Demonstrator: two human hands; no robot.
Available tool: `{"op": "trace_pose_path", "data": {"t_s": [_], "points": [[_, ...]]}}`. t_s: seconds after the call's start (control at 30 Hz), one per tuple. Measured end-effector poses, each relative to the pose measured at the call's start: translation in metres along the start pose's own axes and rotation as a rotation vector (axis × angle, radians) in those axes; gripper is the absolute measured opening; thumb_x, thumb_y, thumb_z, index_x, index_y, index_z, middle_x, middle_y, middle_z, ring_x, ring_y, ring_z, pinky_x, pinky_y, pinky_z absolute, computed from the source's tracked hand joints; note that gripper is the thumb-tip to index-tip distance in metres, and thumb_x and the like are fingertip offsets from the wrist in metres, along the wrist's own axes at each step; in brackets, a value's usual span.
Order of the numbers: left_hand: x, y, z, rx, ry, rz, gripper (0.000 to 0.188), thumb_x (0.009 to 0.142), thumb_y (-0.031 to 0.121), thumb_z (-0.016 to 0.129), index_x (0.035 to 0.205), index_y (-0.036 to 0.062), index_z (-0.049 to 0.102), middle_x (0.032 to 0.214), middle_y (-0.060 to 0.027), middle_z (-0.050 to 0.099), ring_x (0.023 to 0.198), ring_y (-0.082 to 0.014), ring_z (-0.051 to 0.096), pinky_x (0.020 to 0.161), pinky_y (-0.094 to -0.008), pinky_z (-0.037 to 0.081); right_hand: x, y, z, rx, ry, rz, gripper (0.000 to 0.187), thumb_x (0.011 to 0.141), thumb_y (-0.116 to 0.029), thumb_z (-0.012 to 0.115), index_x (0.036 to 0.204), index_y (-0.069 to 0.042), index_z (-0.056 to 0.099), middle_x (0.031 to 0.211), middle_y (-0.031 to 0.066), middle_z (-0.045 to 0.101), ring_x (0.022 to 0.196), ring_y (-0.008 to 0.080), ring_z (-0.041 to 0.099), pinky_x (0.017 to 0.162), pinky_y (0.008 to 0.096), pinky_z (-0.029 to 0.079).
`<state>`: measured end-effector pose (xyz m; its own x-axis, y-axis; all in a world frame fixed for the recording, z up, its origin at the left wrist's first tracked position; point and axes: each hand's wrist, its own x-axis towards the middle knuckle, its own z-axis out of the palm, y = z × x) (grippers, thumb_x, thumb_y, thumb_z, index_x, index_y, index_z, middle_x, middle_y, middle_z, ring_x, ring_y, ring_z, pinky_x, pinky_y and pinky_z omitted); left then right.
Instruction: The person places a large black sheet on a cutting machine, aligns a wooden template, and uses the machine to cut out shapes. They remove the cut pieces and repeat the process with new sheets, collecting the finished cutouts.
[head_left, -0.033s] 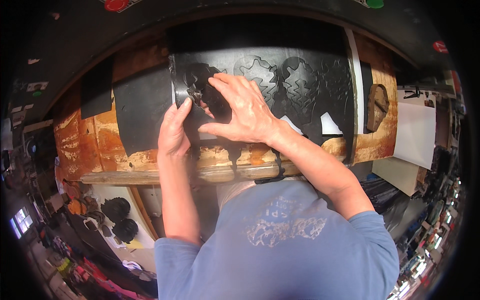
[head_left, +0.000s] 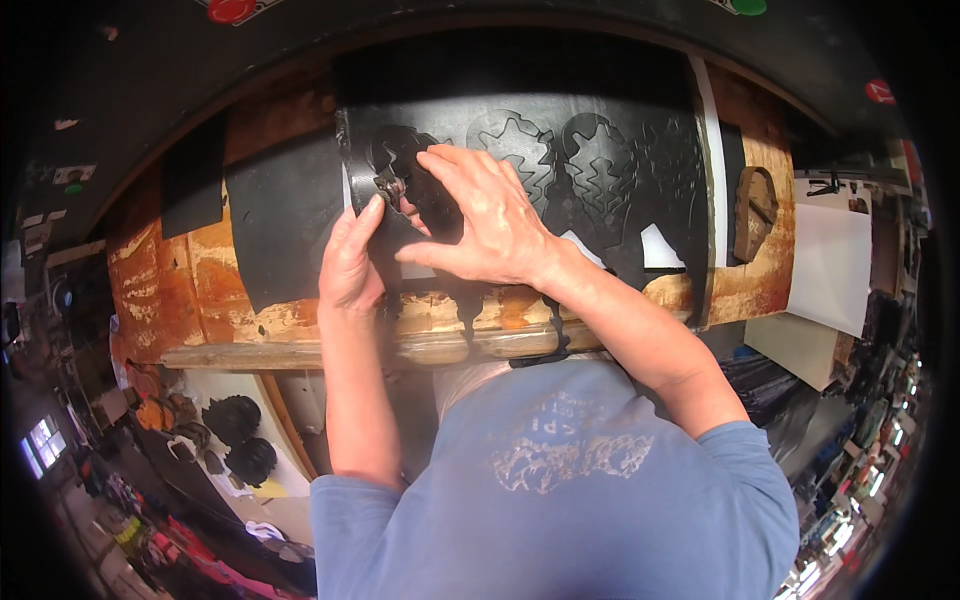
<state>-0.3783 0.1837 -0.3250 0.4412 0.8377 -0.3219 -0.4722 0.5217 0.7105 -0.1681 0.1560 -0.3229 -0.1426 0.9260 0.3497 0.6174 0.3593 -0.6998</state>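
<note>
A glossy black sheet [head_left: 540,105], rubber-like, lies across the bench with sole-shaped, zigzag-edged outlines [head_left: 603,155] cut into it. At its left end my left hand [head_left: 350,260] pinches a dark cut piece [head_left: 405,150], thumb on top. Some of its fingers show through a gap beneath the piece; the rest are hidden. My right hand [head_left: 490,215] spreads over the same piece from the right. Its fingertips touch the piece's far part, while the thumb points left, well apart from them. Dark narrow strips of the sheet hang over the near edge below my hands.
A wooden bench [head_left: 150,275] with worn orange-brown patches carries another flat black sheet [head_left: 285,220] at left. A brown sole-shaped tool [head_left: 755,215] stands at right beside a white strip [head_left: 712,150]. Black cut pieces [head_left: 235,420] lie on a lower surface at left. A dark machine beam [head_left: 480,15] spans the far side.
My left hand has shifted very slightly to the right, and the cut piece has tilted a little with it. My right hand is nearly still.
</note>
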Motion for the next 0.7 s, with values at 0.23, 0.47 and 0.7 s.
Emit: {"op": "trace_pose_path", "data": {"t_s": [0.23, 0.47, 0.7], "points": [[-0.01, -0.005, 0.02, 0.089, 0.064, 0.012, 0.039, 0.113, 0.02, 0.057, 0.145, -0.0009, 0.058, 0.129, -0.0168, 0.075, 0.104, -0.0197, 0.075, 0.086, -0.0343, 0.061, -0.001, -0.006, -0.005, 0.238, 0.04, 0.171, 0.059, 0.093, -0.019, 0.072, 0.141, 0.012, 0.057, 0.138, 0.0318, 0.064, 0.127, 0.0466, 0.064, 0.109, 0.051, 0.05], [-0.021, -0.002, 0.029, 0.515, 0.476, 0.111, 0.032, 0.11, 0.007, 0.057, 0.138, -0.007, 0.063, 0.12, -0.0142, 0.077, 0.114, -0.0223, 0.073, 0.103, -0.0357, 0.058, -0.007, 0.015, -0.018, 0.565, 0.156, 0.505, 0.047, 0.098, -0.005, 0.052, 0.142, 0.008, 0.059, 0.093, 0.0188, 0.077, 0.086, 0.0212, 0.075, 0.085, 0.0369, 0.061], [-0.035, -0.017, 0.061, 0.686, 0.382, 0.385, 0.041, 0.11, 0.008, 0.06, 0.148, -0.0077, 0.058, 0.136, -0.0192, 0.07, 0.129, -0.0242, 0.067, 0.113, -0.0367, 0.051, -0.019, 0.028, -0.071, 0.555, 0.344, 0.442, 0.038, 0.104, 0.002, 0.047, 0.138, 0.006, 0.063, 0.115, 0.0144, 0.077, 0.101, 0.0161, 0.073, 0.09, 0.0326, 0.061]]}}
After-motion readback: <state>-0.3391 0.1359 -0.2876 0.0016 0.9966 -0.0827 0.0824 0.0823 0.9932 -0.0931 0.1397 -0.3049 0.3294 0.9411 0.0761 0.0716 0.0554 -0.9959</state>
